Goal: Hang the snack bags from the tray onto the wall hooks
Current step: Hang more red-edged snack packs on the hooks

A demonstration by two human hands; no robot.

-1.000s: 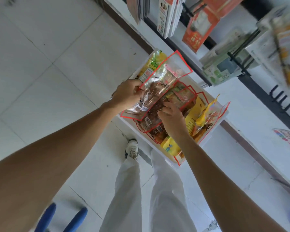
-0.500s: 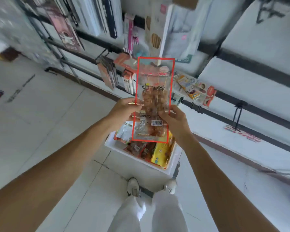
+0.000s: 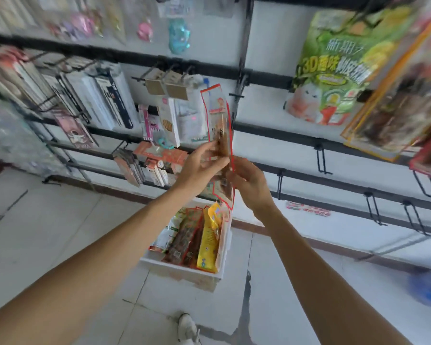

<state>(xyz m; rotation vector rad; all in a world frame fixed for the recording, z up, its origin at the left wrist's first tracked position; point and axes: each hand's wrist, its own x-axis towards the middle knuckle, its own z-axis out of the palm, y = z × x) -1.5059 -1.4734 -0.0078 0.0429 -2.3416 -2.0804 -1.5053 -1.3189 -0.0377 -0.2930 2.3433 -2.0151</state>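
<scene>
Obs.: both hands are raised in front of the wall rack.

Snack bag: clear film, red edging, brown pieces inside. It is upright and turned nearly edge-on to me, just above frame centre. Its top sits just beside a black vertical post at its 3 o'clock; whether they touch, I cannot tell.

Left hand: at 9 o'clock of the bag's mid-section, thumb and fingers pinching the film. Right hand: at 4 o'clock of the bag, fingers curled round its lower part. So both hands grip the one bag, which hangs clear of the tray.

Tray: white, at 6 o'clock of the hands and well below them. What it stands on I cannot make out. It holds more packets standing on edge: a yellow bag toward 3 o'clock, and red-edged brown bags beside it toward 9 o'clock.

Wall hooks: black, sticking out of the horizontal rail, running from 3 to 4 o'clock of the hands.

Other stock: a large green bag hangs at 1 o'clock, and boxed goods hang in a row at 10 o'clock; both are blurred.

The floor is pale tile. One white shoe shows at 6 o'clock, at the frame's bottom edge.
</scene>
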